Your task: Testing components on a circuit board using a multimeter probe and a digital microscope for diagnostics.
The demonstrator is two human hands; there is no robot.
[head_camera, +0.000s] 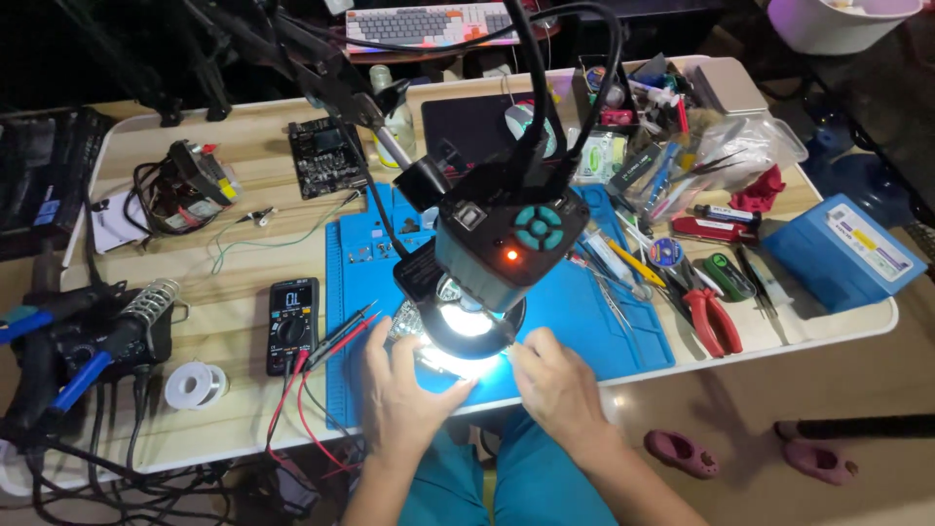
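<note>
Black multimeter (291, 324) sits unused at left, probes lying loose. Left hand (404, 394) and right hand (553, 385) rest on the blue mat (604, 321), steadying a small board (438, 358) under the lit microscope (487, 258); glare hides their grip. Work looks mid-way.

both forearms rise from the bottom edge of the view and angle inward toward each other; the left hand (404, 394) lies palm down, back of the hand toward the camera, fingers stretched forward and slightly spread; the right hand (553, 382) sits just beside it, knuckles up, fingers curled inward; the fingertips of both are lost in bright glare.
</note>
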